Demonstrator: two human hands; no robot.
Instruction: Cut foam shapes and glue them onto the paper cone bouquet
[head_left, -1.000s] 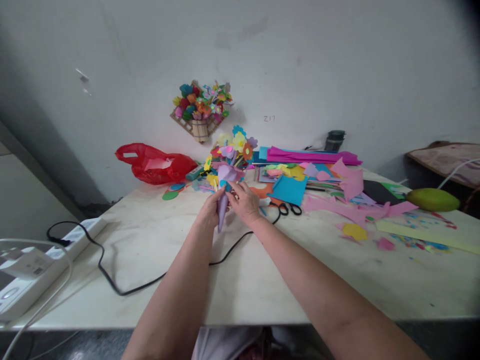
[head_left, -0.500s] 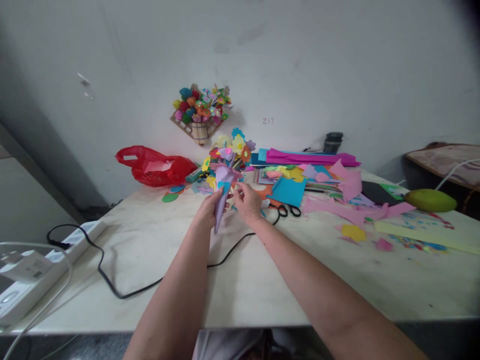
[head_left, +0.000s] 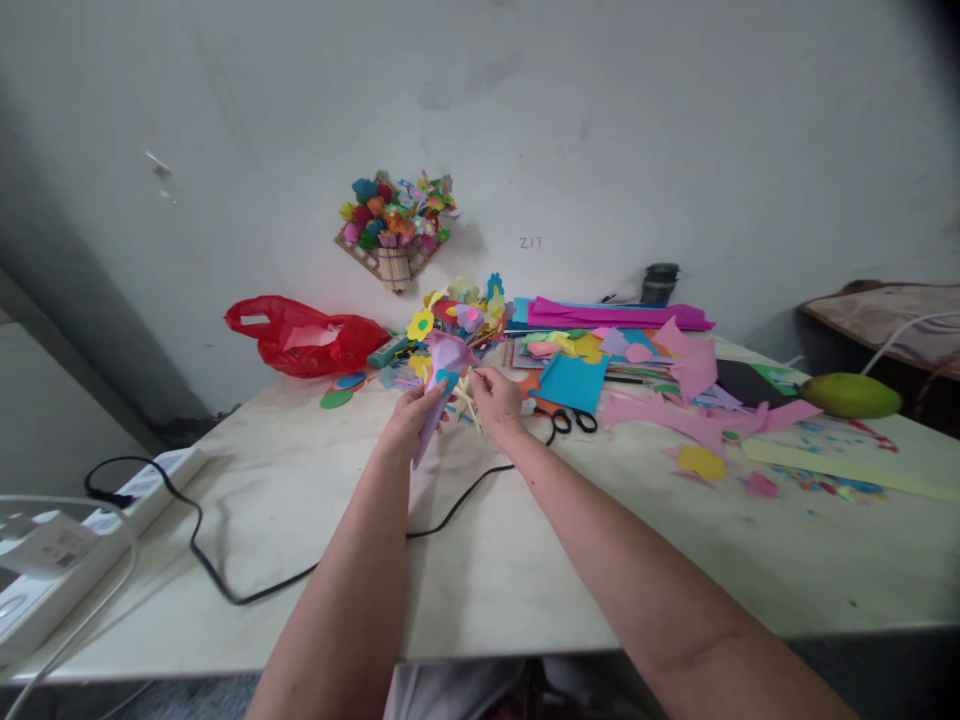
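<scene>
My left hand [head_left: 411, 420] is wrapped around a lilac paper cone [head_left: 427, 432] that tapers down toward the table, with a blue patch on its side. Out of its wide upper end stands a bunch of paper flowers [head_left: 471, 316] in yellow, purple, blue and red. Beside the cone, my right hand [head_left: 495, 398] is closed in a pinch. Pale yellow strips [head_left: 469, 408] hang close to its fingertips; what exactly the pinch holds is too small to tell.
Black-handled scissors [head_left: 574, 420] lie right of my hands by a blue paper sheet [head_left: 571, 380]. Pink scraps [head_left: 667, 418] and a green mango [head_left: 851, 394] are farther right. A black cable [head_left: 240, 600] crosses the table from a power strip [head_left: 97, 550]. A red bag [head_left: 307, 335] sits back left.
The flower bunch has tilted and turned, its yellow flower now at the left front. The cone's tip has shifted left. Pale yellow strips show more between my hands.
</scene>
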